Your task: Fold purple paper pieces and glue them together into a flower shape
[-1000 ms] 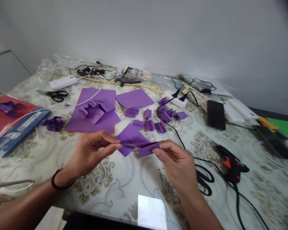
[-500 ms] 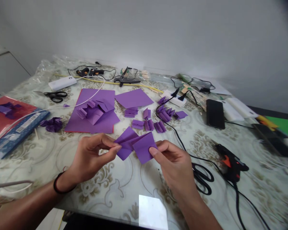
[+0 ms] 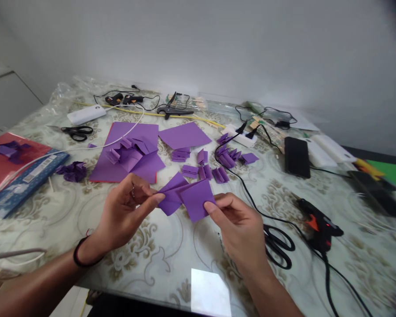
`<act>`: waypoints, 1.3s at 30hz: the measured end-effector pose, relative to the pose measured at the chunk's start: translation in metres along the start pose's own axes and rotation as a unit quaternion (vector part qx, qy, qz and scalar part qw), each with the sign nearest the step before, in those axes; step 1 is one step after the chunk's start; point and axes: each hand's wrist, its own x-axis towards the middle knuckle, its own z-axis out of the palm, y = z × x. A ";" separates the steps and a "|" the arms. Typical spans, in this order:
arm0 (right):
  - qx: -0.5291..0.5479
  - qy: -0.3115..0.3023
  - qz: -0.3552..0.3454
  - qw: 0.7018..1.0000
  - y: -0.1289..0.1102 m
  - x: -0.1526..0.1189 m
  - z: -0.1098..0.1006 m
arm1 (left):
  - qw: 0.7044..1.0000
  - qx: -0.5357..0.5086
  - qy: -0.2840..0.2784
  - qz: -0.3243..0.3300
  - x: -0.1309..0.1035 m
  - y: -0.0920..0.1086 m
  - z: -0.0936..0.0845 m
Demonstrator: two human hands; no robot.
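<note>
A folded purple paper point(image 3: 198, 200) is held up over the front middle of the table, its creased panels angled against each other. My left hand point(image 3: 127, 215) pinches its left end between thumb and fingers. At the right end, my right hand point(image 3: 240, 226) grips the paper with the thumb on its front face. Behind it lie several small folded purple pieces point(image 3: 204, 171). Farther left, a loose folded purple cluster point(image 3: 128, 154) rests on purple sheets point(image 3: 141, 176). One more flat purple sheet point(image 3: 185, 135) is beside them.
Black-handled scissors point(image 3: 279, 246) lie by my right wrist, with a glue gun point(image 3: 320, 226) and its cord farther right. A black phone point(image 3: 297, 157) and a power strip point(image 3: 239, 135) are behind. Other scissors point(image 3: 75, 132) and crumpled purple paper point(image 3: 71, 171) lie left.
The held paper has tilted and shifted slightly, its two panels now closer together. My left hand has turned a little, bringing a ring into view. Both hands keep their hold.
</note>
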 end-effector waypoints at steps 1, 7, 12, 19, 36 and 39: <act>-0.002 0.003 -0.007 1.000 -0.001 0.000 0.001 | 1.000 -0.006 -0.002 -0.005 0.001 0.000 0.000; -0.014 0.013 -0.031 0.999 -0.001 0.000 0.000 | 0.999 0.016 -0.031 -0.031 0.004 0.002 -0.005; -0.013 0.029 -0.052 0.998 0.003 0.002 -0.006 | 0.996 0.047 -0.046 -0.060 0.009 0.006 -0.010; -0.008 0.025 -0.085 0.996 0.003 0.004 -0.011 | 0.997 0.001 -0.029 -0.065 0.017 0.009 -0.009; -0.039 -0.003 -0.149 0.988 -0.005 0.005 -0.010 | 0.998 0.042 -0.032 -0.019 0.013 0.003 -0.017; -0.037 -0.008 -0.141 0.989 -0.005 0.005 -0.010 | 0.999 0.029 -0.028 -0.014 0.012 0.002 -0.016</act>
